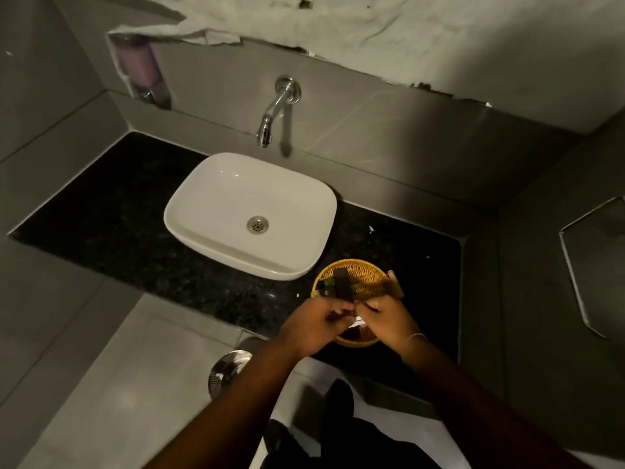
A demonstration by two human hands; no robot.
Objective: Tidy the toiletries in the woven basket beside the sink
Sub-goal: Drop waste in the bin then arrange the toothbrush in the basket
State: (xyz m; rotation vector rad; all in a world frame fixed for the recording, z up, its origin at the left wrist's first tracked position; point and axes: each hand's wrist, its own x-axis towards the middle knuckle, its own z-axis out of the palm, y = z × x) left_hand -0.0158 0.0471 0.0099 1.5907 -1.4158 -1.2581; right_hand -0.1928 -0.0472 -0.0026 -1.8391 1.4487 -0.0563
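A round woven basket (351,268) sits on the black counter just right of the white sink (250,211). Dark flat packets (447,288) lie against its left inside, and a dark comb-like item leans across its right side. Both of my hands hover over the basket's near half. My left hand (313,324) and my right hand (389,318) meet over a small dark toiletry item (345,313), fingers curled on it. A white slip shows under my right hand. My hands hide the basket's near contents.
A chrome wall tap (270,120) hangs over the sink. The black granite counter (111,211) stretches left of the sink. A soap dispenser (142,72) sits in a wall niche at upper left. A round steel bin lid (226,367) is below the counter edge.
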